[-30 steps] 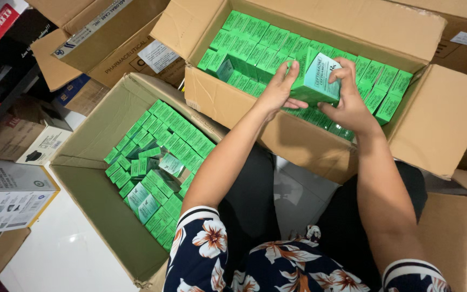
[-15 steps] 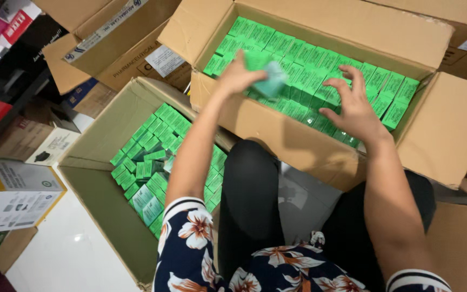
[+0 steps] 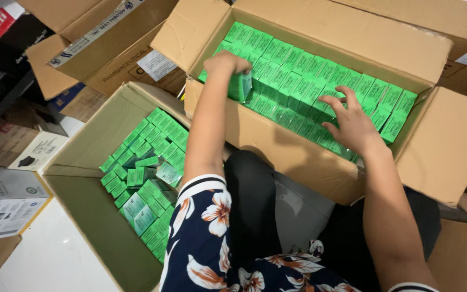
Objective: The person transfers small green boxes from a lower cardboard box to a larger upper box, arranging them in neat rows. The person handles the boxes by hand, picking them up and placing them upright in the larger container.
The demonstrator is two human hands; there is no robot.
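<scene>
My left hand (image 3: 227,63) grips a small green carton (image 3: 240,86) and holds it upright at the near left corner of a big cardboard box (image 3: 293,151) packed with rows of small green cartons (image 3: 320,81). My right hand (image 3: 349,121) rests with fingers spread on the green cartons near the box's front right side and holds nothing. A second open cardboard box (image 3: 85,216) lies lower left, partly filled with more of the same green cartons (image 3: 147,173), some lying loose on top.
More brown cardboard boxes (image 3: 104,48) stand at the upper left and along the right edge. White and yellow printed boxes (image 3: 6,200) lie at the far left on a pale floor (image 3: 44,259). My lap in dark trousers (image 3: 277,216) sits under the big box.
My left hand carried one green carton from the middle of the big box to its near left corner. My right hand let go and settled flat on the packed cartons.
</scene>
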